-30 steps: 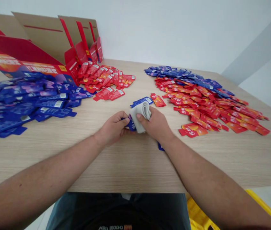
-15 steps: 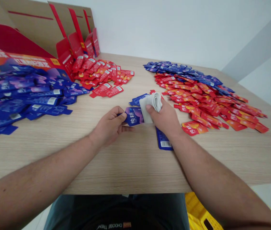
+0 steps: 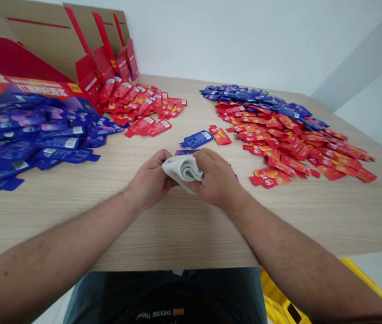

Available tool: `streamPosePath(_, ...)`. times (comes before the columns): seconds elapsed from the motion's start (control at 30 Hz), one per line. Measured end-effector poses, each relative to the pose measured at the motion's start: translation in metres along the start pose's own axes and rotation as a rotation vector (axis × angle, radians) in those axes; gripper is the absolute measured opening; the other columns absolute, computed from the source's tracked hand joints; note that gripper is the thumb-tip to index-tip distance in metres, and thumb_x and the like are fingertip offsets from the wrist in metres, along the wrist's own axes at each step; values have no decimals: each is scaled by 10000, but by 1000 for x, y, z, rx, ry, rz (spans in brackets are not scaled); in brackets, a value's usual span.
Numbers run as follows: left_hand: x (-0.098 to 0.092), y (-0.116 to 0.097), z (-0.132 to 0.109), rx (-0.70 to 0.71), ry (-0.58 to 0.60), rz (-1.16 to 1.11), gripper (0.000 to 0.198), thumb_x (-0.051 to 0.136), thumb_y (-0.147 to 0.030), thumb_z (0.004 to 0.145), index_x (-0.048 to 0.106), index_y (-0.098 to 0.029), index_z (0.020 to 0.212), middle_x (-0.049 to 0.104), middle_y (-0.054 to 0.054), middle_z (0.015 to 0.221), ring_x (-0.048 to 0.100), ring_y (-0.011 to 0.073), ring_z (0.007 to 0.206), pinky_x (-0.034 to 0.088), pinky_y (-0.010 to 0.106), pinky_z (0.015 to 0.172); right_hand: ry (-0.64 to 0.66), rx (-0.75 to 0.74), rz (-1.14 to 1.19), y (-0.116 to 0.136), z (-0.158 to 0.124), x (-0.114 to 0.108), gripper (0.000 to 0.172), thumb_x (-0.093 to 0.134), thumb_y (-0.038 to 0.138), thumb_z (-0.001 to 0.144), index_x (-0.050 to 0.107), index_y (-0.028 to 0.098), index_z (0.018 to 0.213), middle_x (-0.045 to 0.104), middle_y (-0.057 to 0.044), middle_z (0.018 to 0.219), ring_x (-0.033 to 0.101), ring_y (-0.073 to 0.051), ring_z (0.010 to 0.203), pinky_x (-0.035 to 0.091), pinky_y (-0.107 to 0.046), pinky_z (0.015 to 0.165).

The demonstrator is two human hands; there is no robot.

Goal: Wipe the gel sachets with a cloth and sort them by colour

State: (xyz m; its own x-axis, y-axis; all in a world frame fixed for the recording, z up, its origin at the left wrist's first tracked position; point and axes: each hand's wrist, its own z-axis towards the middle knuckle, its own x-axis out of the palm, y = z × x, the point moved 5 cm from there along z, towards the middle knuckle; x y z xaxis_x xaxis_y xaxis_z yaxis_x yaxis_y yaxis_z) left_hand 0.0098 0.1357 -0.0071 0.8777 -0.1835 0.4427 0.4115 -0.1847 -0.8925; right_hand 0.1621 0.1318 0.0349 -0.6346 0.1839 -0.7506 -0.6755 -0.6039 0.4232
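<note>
A rolled whitish cloth (image 3: 190,169) is gripped by my right hand (image 3: 220,177), its spiral end facing me. My left hand (image 3: 152,179) is closed at the cloth's left side; what it pinches is mostly covered by the cloth. Just behind the cloth, part of a blue packet (image 3: 184,152) shows. Farther back on the table, a blue packet (image 3: 196,139) lies beside a small red-orange packet (image 3: 220,135).
Blue packets (image 3: 42,130) are heaped at left, before a red printed carton (image 3: 25,85). Red packets (image 3: 140,101) lie beside it. At right spread more red packets (image 3: 288,139) and blue packets (image 3: 258,98). A yellow crate (image 3: 279,301) stands below the table's edge.
My right hand has moved left with the cloth, up against my left hand. The blue packet that showed between my hands is now mostly hidden.
</note>
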Motion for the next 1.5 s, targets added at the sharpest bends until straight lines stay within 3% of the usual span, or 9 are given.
streamPosePath(0.1,-5,-2,2,-17,-36,3,189,615,-135,815,437,-188,779,608,-30,723,637,119,658,608,320,673,42,30,-22,-11,2,2,315,585,518,895,627,213,960,673,-90,949,612,-265,921,473,-377,829)
streamPosePath(0.27,-8,-10,3,16,-16,-7,166,575,-164,865,427,-192,796,623,-17,778,672,149,725,629,439,750,-260,272,31,-44,5,-29,414,549,579,902,640,211,1069,697,-109,1015,636,-301,969,491,-437,868)
streamPosePath(0.47,-3,-6,-1,-57,46,35,186,599,-209,858,425,-202,793,618,-5,774,663,163,724,637,421,687,-100,303,135,-53,8,-11,424,590,571,868,675,198,1053,726,-106,994,669,-300,942,529,-450,849)
streamPosePath(0.63,-6,-10,1,0,26,30,168,571,-205,875,423,-206,796,600,-20,733,643,142,671,643,434,692,-318,375,217,-63,4,-29,452,520,569,915,656,198,1135,722,-89,1030,672,-287,970,538,-448,859)
streamPosePath(0.8,-9,-9,3,-26,15,5,144,544,-186,893,430,-200,807,635,-3,784,668,150,684,639,385,631,-71,256,180,-37,5,-12,448,612,608,859,662,215,1069,724,-100,988,678,-300,957,534,-446,853)
streamPosePath(1.0,-14,-18,6,40,-45,91,164,551,-247,903,409,-218,826,593,-36,739,632,123,618,633,379,652,-271,480,273,-94,9,-27,534,586,670,833,670,195,1061,731,-111,960,687,-323,973,553,-499,851)
streamPosePath(1.27,-18,-28,0,291,-70,429,158,627,-286,870,488,-221,833,636,3,785,651,166,756,603,373,758,322,510,1203,-53,-3,9,649,613,757,772,627,238,1162,749,-105,1046,720,-294,937,620,-479,718)
streamPosePath(1.4,-10,-43,-10,499,34,823,85,685,-228,818,602,-213,808,687,88,1204,615,255,1171,507,417,1009,324,454,1249,-47,-3,10,667,591,745,788,593,255,1240,695,-129,1239,699,-325,1045,620,-463,686)
streamPosePath(1.5,-6,-49,-15,558,72,931,55,710,-217,793,658,-227,808,663,84,1291,589,258,1227,457,417,1075,302,414,1298,-50,-2,2,659,585,750,788,584,289,1260,661,-102,1311,690,-312,1068,617,-485,729)
